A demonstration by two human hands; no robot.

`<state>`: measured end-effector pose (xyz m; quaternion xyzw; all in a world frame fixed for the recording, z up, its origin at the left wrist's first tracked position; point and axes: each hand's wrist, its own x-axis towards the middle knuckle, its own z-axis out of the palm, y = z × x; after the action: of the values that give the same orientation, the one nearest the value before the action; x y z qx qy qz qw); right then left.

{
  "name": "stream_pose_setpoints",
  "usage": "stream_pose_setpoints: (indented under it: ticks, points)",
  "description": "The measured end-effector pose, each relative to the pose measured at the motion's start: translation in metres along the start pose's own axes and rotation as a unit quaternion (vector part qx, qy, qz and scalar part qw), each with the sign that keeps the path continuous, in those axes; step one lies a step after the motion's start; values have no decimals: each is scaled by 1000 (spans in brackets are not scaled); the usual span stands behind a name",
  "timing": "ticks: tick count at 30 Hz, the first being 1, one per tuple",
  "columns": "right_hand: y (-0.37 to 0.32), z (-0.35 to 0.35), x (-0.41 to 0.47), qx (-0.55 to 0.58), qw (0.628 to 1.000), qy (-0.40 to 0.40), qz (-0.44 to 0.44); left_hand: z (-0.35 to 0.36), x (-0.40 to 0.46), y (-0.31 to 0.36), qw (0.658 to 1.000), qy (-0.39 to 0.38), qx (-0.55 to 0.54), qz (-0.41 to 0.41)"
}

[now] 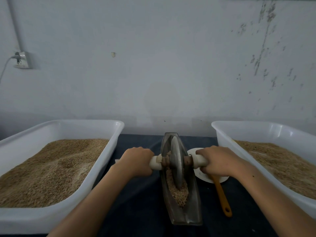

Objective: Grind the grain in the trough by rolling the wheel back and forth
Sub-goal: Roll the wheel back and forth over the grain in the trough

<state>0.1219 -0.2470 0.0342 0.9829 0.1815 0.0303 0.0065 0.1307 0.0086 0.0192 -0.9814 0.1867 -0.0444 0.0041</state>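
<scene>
A narrow boat-shaped metal trough (195, 199) lies lengthwise on the dark table in front of me. A grey metal wheel (177, 161) stands upright in it, about mid-length. Crushed grain (178, 194) is heaped in the trough's near half, in front of the wheel. A white axle handle runs through the wheel on both sides. My left hand (136, 160) grips the left handle (155, 162). My right hand (217, 161) grips the right handle (199, 161).
A white plastic tub (109, 144) of grain stands at the left, another white tub (222, 139) of grain at the right. A white plate (205, 178) with an orange-handled utensil (222, 197) lies right of the trough. A wall stands close behind.
</scene>
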Motion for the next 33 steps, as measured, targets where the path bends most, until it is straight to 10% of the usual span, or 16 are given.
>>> stream_pose_setpoints:
  ticks: [14,25,33]
  points:
    - [3,22,5,4,991,136,-14,14,2,10,983,160,63,-60]
    - [1,1,1,-25,1000,8,-1,-2,-2,3,999,-31,1,-28]
    - [3,12,4,13,998,55,7,8,4,4,996,67,38,-45]
